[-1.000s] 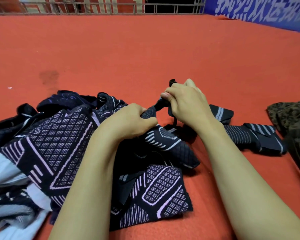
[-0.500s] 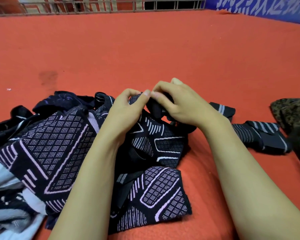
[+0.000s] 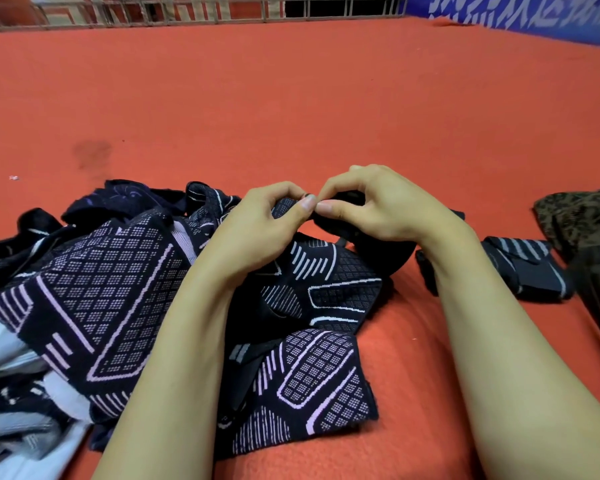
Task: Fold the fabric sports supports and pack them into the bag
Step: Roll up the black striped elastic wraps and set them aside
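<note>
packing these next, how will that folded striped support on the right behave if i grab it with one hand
The folded striped support looks like soft knit, so it will probably sag and may unfold if lifted by one edge. It is likely light, and unlikely to slide easily on the rough red carpet.

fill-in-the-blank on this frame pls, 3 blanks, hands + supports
1. Both hands, left hand and right hand, grip one dark support above the ____ floor.
2. The unfolded pile lies on the person's ____ side.
3. The striped folded support lies beside the ____ forearm.

Missing words: red; left; right
</note>
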A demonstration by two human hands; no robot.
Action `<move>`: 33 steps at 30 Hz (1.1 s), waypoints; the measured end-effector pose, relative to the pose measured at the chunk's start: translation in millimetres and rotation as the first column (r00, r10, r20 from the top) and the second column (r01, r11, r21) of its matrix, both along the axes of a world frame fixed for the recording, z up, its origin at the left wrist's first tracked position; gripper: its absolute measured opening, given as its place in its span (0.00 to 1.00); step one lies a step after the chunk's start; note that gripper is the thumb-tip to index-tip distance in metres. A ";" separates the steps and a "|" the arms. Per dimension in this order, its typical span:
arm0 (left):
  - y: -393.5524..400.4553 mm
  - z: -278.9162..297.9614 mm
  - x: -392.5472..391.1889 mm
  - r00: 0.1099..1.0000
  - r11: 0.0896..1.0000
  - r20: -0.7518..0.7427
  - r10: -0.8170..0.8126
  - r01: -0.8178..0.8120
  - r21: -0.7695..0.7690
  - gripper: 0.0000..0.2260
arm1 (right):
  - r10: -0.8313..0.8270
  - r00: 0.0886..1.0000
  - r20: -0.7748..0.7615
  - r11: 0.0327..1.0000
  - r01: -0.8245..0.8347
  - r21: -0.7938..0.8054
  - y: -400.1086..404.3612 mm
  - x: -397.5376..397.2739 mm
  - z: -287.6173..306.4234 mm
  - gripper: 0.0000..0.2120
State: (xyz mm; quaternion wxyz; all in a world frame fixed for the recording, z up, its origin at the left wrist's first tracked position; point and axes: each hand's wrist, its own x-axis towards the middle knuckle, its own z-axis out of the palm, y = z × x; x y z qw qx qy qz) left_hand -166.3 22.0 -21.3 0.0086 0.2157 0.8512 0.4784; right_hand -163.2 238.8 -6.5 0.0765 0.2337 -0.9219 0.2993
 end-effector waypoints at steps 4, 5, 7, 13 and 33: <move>0.0 -2.4 -4.5 0.998 0.991 -0.070 0.001 -0.010 -0.131 0.10 | 0.005 1.000 0.004 1.000 -0.005 0.022 -2.2 -3.2 -8.4 0.06; 0.5 -2.6 -5.4 0.997 0.986 -0.080 0.008 -0.021 -0.167 0.11 | -0.005 1.000 0.002 1.000 0.005 0.019 -2.9 -3.2 -9.3 0.06; 2.3 -2.8 -5.6 0.995 0.972 -0.096 0.011 -0.033 -0.231 0.13 | -0.021 1.000 0.013 0.999 0.022 -0.030 -5.1 -2.2 -10.5 0.07; -2.4 1.1 -2.6 0.998 0.973 -0.064 -0.016 0.000 -0.231 0.15 | -0.235 0.966 -0.109 0.972 0.230 -0.055 7.1 -14.6 -22.4 0.07; 24.7 10.3 12.9 0.988 0.993 -0.113 -0.101 0.106 0.042 0.22 | -0.168 0.964 -0.205 0.729 -0.019 -0.684 -16.2 20.5 45.2 0.06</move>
